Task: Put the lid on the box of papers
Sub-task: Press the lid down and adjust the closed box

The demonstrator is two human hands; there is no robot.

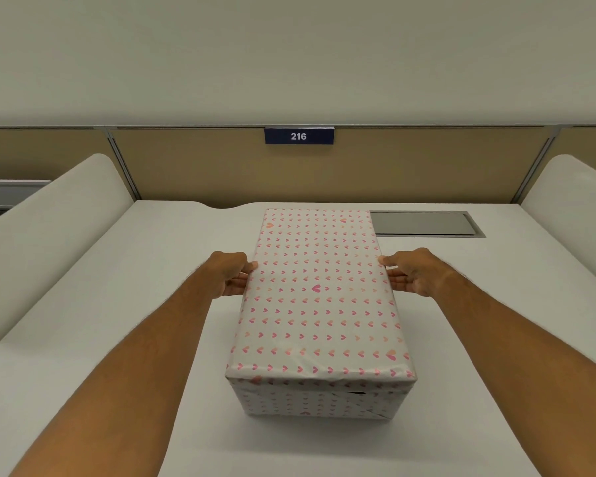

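1. Paper-wrapped and printed with small pink hearts, the lid (315, 290) is being pinched on its two long sides: I am seeing the left hand (231, 275) grasping the left edge, thumb on top and fingers tucked under the rim, and the right hand (408, 271) doing the same on the right edge.
2. Both hands are sitting roughly midway along the lid, opposite one another, so the load is looking balanced between them.
3. I am judging the lid to be already over the box (319, 401) and nearly seated; the papers are hidden from me beneath it.
4. At the near end a dark slit is showing between the lid's rim and the box wall toward the right, so I am suspecting that corner is not fully down.
5. To finish well I would be pressing evenly with both hands, keeping the lid level, then sliding the fingers out from under the rim so they are not getting trapped.
6. A light press at the near right corner should be closing that gap; the wrapping looks thin and creased, so I would be avoiding any dragging.
7. Around it, the box is standing centrally on the white desk (117, 339), its far right corner overlapping a grey inset panel (427, 223) in this view, with a "216" plate (299, 136) on the partition behind.
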